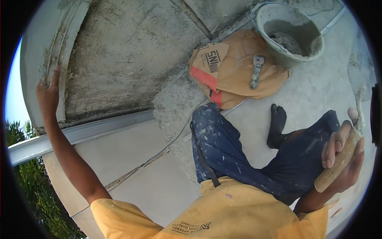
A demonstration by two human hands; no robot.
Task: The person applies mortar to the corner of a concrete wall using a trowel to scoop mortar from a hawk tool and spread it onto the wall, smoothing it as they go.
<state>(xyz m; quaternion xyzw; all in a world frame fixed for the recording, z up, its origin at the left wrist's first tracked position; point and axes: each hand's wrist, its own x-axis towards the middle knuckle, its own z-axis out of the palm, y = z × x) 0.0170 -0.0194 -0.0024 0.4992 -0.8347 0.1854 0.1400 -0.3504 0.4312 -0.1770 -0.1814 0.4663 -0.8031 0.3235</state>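
My left hand (pixel 48 95) reaches far out to the left, with its fingers stretched up and touching the grey plastered border (pixel 59 51) of the wall. Nothing shows in its grasp. At the right, my right hand (pixel 344 153) is wrapped round the wooden handle of a trowel (pixel 336 163). Its plaster-caked shank points up and away, and the blade is hard to make out near the picture's dark rim. Between my hands are my paint-spattered, dark blue trousers (pixel 223 143).
Ahead stands a bucket (pixel 314 51) with grey mortar inside. Beside it, a brown paper sack (pixel 238 85) lies crumpled, with a mortar-crusted tool (pixel 256 71) on top. Rough bare wall (pixel 123 59) fills the upper left. A metal rail (pixel 95 129) and a thin cable (pixel 179 135) run below it.
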